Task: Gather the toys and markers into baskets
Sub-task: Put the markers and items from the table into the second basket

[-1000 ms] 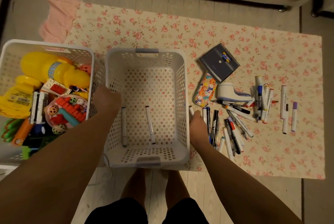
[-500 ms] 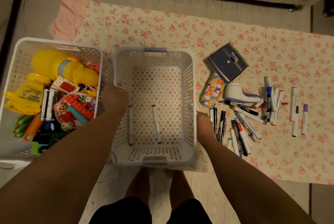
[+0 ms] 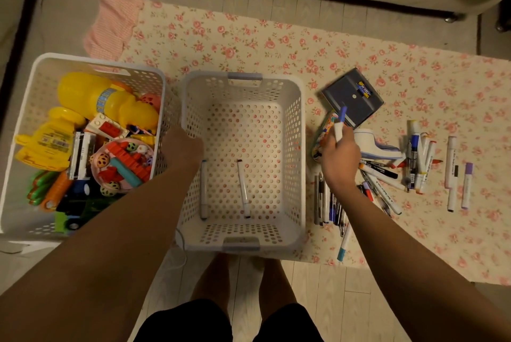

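Nearest the wearer, two bare feet stand on the pale plank floor (image 3: 318,286) at the edge of a flowered mat (image 3: 249,37).

Left hand (image 3: 184,145): rests on the left rim of the middle basket (image 3: 300,148), fingers folded over the wall; I judge it closed on the rim to steady the basket, though the fingertips are hidden. Two markers (image 3: 242,188) lie flat on this basket's floor, apart and roughly parallel.

Right hand (image 3: 338,155): closed around a white marker with a blue cap (image 3: 340,123), held upright just right of the basket, above the mat.

Loose markers (image 3: 384,173): a crossed heap on the mat beside the right hand, with further ones to the right, two of them lying well apart from the heap. A patterned pencil case (image 3: 320,137), a small white and blue item and a dark square case (image 3: 352,101) lie just beyond.

Toy basket (image 3: 36,71), far left: filled with yellow plastic toys (image 3: 105,98), bricks and small balls.

Handling, as judged: the markers are light, stiff and smooth, and round barrels will roll. Take each at mid-barrel, not by the cap, which may pull off. Several could be bunched at once, but crossed ones may slip out. The toys look sorted; most markers remain outside.

Farthest: a pink cloth (image 3: 110,26) at the mat's corner, then furniture.
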{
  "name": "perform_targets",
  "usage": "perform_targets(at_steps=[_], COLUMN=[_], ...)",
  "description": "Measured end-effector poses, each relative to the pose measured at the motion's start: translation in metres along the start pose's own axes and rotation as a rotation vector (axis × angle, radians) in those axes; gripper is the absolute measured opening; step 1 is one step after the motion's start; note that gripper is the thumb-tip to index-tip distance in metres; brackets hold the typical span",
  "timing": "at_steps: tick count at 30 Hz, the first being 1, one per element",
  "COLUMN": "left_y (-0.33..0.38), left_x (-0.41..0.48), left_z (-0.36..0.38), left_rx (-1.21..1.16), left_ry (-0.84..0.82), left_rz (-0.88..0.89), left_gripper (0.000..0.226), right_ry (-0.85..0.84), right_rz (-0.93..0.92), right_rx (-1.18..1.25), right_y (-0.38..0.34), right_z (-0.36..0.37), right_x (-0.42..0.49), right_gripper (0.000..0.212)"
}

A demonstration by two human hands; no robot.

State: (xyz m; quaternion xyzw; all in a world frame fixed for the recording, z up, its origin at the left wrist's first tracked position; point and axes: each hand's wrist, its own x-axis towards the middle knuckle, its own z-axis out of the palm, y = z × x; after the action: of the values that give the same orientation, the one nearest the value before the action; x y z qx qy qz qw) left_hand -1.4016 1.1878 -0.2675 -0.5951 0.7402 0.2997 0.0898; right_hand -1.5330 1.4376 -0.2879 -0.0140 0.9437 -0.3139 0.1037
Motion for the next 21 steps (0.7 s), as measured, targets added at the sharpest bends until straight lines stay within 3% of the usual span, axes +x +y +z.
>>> perform_targets(at_steps=[6,10,14,21], left_y=[0.005,0.005,0.002,-0.001], left_x=[-0.004,-0.003,0.0,0.004], left_z=[-0.002,-0.002,0.0,0.003], left_rx=[0.031,0.039,0.086,0.112], left_ry=[0.01,0.014,-0.004,-0.008], left_rz=[-0.01,-0.009,-0.002,0.008], left_gripper=[0.04,0.039,0.04,0.043], right_ry=[0.031,-0.194,-0.47,-0.759], right_rz=[-0.076,-0.011,0.139,0.215], right_rx=[0.383,0.508,0.489,0.265], right_y=[-0.078,-0.107,-0.11,-0.086], right_z=[-0.007,0.012,0.047,0.108], right_x=[0.005,-0.015,-0.051,-0.109], right_gripper=[0.002,0.02,0.03,0.021])
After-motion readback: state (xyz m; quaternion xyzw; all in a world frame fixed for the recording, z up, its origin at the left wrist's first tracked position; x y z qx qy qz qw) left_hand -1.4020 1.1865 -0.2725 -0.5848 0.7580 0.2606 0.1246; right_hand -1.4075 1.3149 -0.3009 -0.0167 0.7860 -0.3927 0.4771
